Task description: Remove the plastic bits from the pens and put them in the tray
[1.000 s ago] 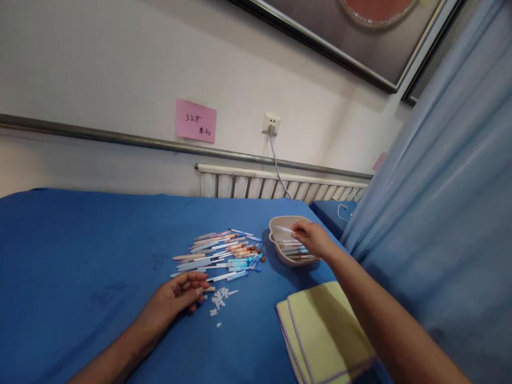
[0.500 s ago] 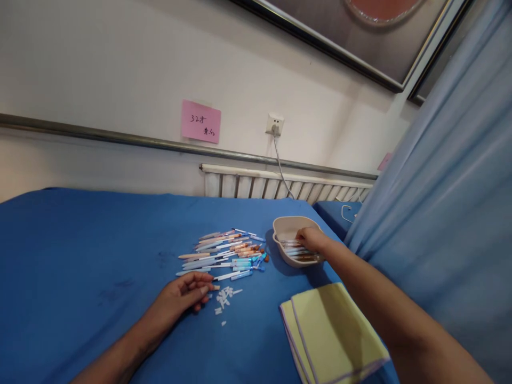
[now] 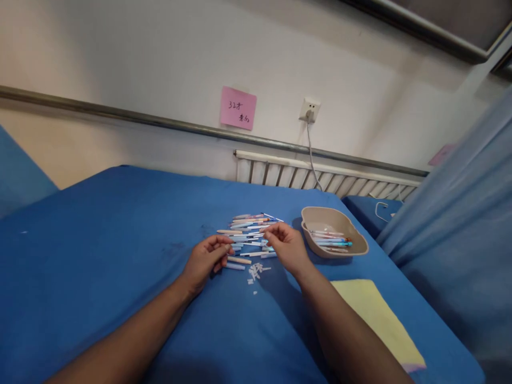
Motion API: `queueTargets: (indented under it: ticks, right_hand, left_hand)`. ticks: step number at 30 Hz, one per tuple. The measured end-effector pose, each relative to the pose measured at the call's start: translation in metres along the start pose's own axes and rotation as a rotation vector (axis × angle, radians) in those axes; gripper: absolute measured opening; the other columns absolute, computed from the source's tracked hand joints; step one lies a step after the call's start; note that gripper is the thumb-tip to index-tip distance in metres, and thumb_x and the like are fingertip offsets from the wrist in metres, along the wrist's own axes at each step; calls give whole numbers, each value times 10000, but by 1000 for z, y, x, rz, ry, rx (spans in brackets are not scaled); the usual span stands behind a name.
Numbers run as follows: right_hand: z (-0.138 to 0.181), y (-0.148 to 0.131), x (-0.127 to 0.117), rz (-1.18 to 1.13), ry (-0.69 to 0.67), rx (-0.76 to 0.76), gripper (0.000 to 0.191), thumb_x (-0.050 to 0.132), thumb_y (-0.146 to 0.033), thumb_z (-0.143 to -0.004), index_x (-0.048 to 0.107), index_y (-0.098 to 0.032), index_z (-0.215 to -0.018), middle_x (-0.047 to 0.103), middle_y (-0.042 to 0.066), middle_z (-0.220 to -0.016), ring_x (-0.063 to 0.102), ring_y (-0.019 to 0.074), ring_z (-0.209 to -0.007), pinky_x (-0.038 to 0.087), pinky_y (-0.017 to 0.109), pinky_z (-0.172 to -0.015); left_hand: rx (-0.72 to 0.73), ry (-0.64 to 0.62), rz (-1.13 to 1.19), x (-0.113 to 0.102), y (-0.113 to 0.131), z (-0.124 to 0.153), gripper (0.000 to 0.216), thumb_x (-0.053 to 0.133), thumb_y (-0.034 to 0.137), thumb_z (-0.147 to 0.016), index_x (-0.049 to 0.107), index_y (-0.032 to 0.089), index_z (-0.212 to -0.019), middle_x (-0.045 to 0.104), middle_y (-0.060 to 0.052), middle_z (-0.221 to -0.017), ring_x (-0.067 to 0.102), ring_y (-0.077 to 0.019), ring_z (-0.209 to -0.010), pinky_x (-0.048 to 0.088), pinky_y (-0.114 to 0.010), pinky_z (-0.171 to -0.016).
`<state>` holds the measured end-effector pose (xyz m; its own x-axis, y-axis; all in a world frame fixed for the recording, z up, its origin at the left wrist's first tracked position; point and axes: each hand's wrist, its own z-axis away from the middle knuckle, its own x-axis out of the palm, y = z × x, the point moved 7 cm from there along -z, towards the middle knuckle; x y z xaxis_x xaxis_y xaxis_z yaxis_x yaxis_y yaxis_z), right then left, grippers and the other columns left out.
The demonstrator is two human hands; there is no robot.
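My left hand is at the left edge of a spread of pen parts, its thumb and fingers closed; whatever lies between them is too small to make out. Over the right side of the spread is my right hand, fingers curled in a pinch, hiding some parts beneath. The pen parts are slim barrels and refills in beige, white and blue, lying roughly in rows. Just in front lie small white plastic pieces in a loose heap. A beige basin at the right holds several pens.
A blue cover spreads over the table. At the front right a folded yellow cloth lies partly behind my right forearm. Against the wall stand a radiator and a plugged socket. A blue curtain hangs at the right.
My right hand has come out of the basin and moved left to the pen parts. Two barrels now show beside my left hand. The view has shifted left.
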<state>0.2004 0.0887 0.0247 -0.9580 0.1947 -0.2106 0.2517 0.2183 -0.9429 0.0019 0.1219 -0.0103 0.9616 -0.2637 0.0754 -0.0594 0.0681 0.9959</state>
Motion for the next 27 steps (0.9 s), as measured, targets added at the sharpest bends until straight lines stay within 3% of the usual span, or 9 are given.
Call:
queueTargets:
  ticks: [2,5,9,12,18,22,27]
  right_hand:
    - [6,24,8,88,15,36,130,571,-321,-767,604,-196,-775,629,-5,-692,559,138,-600,451,256,-581]
    - [9,48,2,301,-1,22,103,539,-271,-781,616,-206,-798,643,-2,-720,583,153,-647,444,269,-625]
    - [6,56,-15,431,-46,-1,105,522,-249,-794,620,-212,-797,651,-3,-726,594,157,-658,441,270,-641]
    - [3,54,-13,495,-120,-35,109,532,-223,-799,637,-215,-827,662,2,-730,602,162,-677,439,265,-641]
    - [11,40,11,710,-307,-210,143,536,-178,-838,660,-214,-900,683,53,-914,603,195,-878,422,293,-793]
    - [16,34,16,836,-380,-207,156,513,-188,-868,659,-213,-919,673,72,-959,592,210,-940,402,299,-829]
    - [17,33,11,888,-411,-163,141,529,-262,-879,658,-208,-897,667,77,-939,593,209,-921,400,292,-806]
  left_hand:
    - [23,49,-24,-7,2,-2,323,674,368,-669,581,144,-881,601,13,-654,420,-53,-411,278,-169,-371]
    - [53,87,-95,-14,3,-6,301,650,386,-693,581,143,-856,569,29,-625,397,-51,-407,289,-175,-384]
    - [93,88,-236,-19,-1,-14,272,630,380,-712,588,147,-848,558,24,-617,460,-84,-475,352,-193,-452]
    - [156,56,-356,-17,-1,-15,226,619,351,-721,602,158,-839,547,22,-639,511,-114,-575,400,-215,-546]
    - [246,-128,-638,2,6,-4,172,554,342,-779,630,189,-797,579,13,-665,509,-138,-610,381,-232,-579]
    - [324,-259,-838,10,17,7,155,515,298,-801,636,201,-794,595,2,-698,522,-153,-640,381,-247,-624]
    - [412,-404,-1043,14,25,17,134,537,256,-799,652,215,-854,635,-31,-832,560,-203,-815,386,-280,-746]
